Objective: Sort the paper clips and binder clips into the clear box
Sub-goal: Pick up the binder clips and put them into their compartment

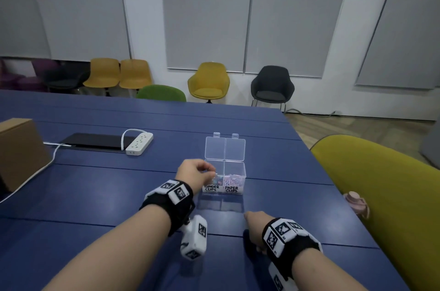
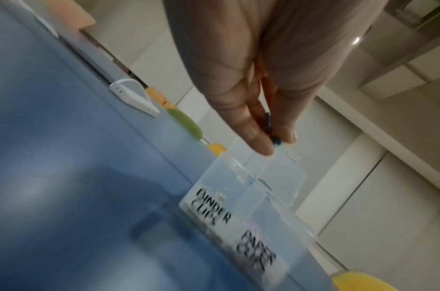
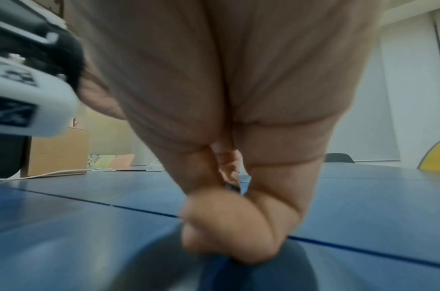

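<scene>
The clear box [image 1: 241, 173] stands open on the blue table [image 1: 95, 195], its lid [image 1: 225, 151] folded back. The front labels read BINDER CLIPS on the left and PAPER CLIPS on the right. Pink paper clips [image 1: 234, 179] lie in the right compartment and coloured binder clips [image 1: 217, 181] in the left. My left hand [image 1: 212, 173] hovers over the left compartment and pinches a small teal binder clip [image 2: 268, 126] between thumb and fingers. My right hand [image 1: 251, 220] rests knuckles-up on the table nearer me. Its fingers are curled round a small dark clip [image 3: 232, 187] that is mostly hidden.
A white power strip [image 1: 139, 144] and a dark flat device [image 1: 95, 140] lie at the back left, beside a cardboard box [image 1: 19, 152]. An olive-yellow chair [image 1: 381, 183] and a pink bottle [image 1: 356, 201] stand past the table's right edge.
</scene>
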The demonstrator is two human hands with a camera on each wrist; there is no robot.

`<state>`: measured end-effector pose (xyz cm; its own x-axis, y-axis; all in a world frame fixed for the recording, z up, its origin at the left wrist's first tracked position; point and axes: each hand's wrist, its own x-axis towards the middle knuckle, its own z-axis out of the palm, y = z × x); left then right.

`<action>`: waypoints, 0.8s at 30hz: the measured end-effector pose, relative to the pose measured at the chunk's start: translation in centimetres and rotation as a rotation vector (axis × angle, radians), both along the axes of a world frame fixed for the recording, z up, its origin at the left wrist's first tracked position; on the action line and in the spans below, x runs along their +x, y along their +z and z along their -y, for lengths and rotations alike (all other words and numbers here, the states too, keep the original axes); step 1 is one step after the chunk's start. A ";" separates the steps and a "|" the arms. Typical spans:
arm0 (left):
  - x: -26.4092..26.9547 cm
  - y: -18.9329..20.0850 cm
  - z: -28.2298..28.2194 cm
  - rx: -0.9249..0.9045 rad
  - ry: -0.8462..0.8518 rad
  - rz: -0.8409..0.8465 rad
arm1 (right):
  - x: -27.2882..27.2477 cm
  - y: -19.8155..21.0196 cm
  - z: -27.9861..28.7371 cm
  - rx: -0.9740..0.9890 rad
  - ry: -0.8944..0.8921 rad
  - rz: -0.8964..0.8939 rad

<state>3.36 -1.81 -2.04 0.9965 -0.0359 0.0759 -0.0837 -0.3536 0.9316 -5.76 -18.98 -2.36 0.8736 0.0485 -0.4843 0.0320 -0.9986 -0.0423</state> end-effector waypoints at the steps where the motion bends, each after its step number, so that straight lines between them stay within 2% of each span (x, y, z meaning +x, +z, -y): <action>1: 0.8 0.5 0.3 -0.014 0.042 0.032 | 0.2 -0.2 -0.1 -0.009 -0.004 0.003; 4: 2.9 1.4 1.1 0.068 0.122 0.069 | 0.6 -0.9 -0.3 0.007 -0.001 0.023; 9: 4.2 1.5 1.2 0.369 0.045 0.039 | 0.8 -1.7 0.2 0.040 -0.001 0.011; 13: 3.6 1.4 0.2 0.409 0.025 0.071 | 1.6 -1.0 0.7 0.065 0.058 0.035; 15: 3.0 1.1 -0.8 0.427 0.032 0.077 | 2.8 0.2 0.5 0.232 0.038 0.146; 17: 2.5 0.8 -2.2 0.479 0.046 0.071 | 4.8 1.6 0.2 0.470 -0.053 0.307; 20: 1.9 0.7 -4.2 0.547 0.076 0.041 | 7.9 3.2 -1.4 0.707 -0.158 0.522; 24: 1.0 0.7 -5.7 0.600 0.062 0.031 | 11.4 3.8 -3.6 0.849 -0.243 0.570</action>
<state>4.31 3.87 -1.33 0.9957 -0.0231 0.0893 -0.0698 -0.8219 0.5653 5.64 -15.33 1.46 0.9932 -0.0274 0.1130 0.0706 -0.6302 -0.7733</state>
